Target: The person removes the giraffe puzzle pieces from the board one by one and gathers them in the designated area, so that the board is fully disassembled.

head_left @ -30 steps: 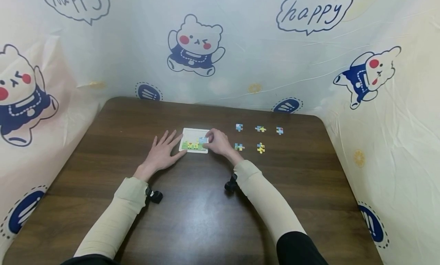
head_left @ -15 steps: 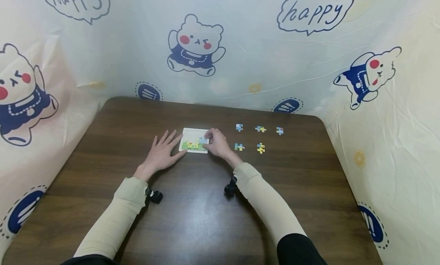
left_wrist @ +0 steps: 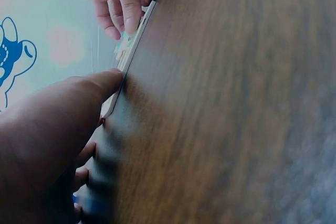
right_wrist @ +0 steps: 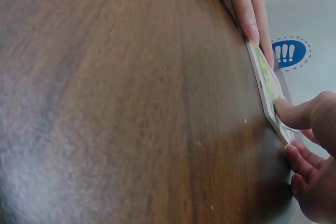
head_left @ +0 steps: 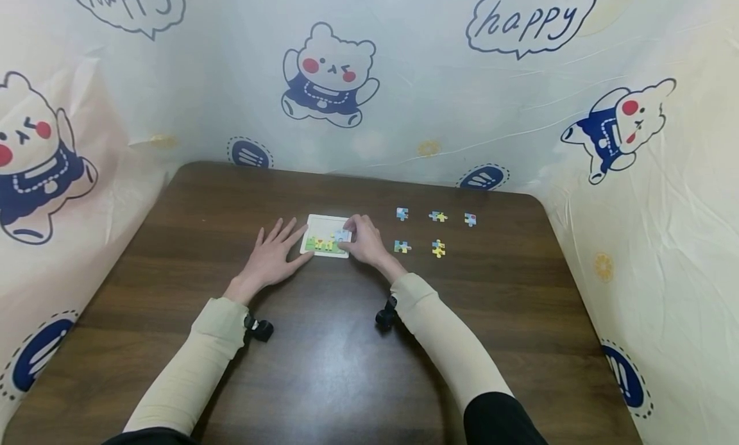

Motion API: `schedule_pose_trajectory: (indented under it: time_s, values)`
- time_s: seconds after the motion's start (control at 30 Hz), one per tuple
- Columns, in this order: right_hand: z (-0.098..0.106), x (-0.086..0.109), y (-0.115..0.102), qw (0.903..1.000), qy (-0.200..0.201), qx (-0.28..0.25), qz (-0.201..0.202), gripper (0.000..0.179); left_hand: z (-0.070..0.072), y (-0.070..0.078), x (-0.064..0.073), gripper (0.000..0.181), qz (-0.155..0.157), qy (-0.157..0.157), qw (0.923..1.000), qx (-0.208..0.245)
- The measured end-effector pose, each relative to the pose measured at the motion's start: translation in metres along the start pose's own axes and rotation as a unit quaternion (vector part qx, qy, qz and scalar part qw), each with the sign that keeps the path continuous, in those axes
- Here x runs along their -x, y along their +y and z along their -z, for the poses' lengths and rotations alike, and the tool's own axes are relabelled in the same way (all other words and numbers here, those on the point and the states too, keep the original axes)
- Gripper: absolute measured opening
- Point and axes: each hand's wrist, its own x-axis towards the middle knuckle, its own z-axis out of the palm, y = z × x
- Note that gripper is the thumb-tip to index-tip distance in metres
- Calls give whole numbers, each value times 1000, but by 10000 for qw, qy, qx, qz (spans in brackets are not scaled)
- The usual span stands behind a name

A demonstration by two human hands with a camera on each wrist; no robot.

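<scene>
A white-framed puzzle tray lies on the brown bench, the left grip spread wide and touching its left edge, holding nothing, while the right grip curls at its right end, pinching what, if anything, I cannot tell.

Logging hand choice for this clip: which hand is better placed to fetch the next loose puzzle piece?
Probably the right hand: it is at the right end of the puzzle tray, close to the loose pieces. The left hand touches the tray's left side, farther from them.
</scene>
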Motion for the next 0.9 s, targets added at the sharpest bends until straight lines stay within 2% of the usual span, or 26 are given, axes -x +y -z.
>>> schedule_pose_trajectory:
  time_s: [0.17,0.4,0.57,0.9]
  values:
    - [-15,-14,23,9996,209,-107,169,37,2,1,0,82,21,-44,10000,-27]
    - [3,9,-4,9981,233,-457,327,32,1,0,-1,82,37,-107,9999,-47]
    - [2,12,-2,9968,356,-513,491,25,-1,-1,-2,83,57,-141,9999,-45]
    - [2,11,4,9974,306,-464,464,31,-1,-1,-1,83,3,-85,10000,-39]
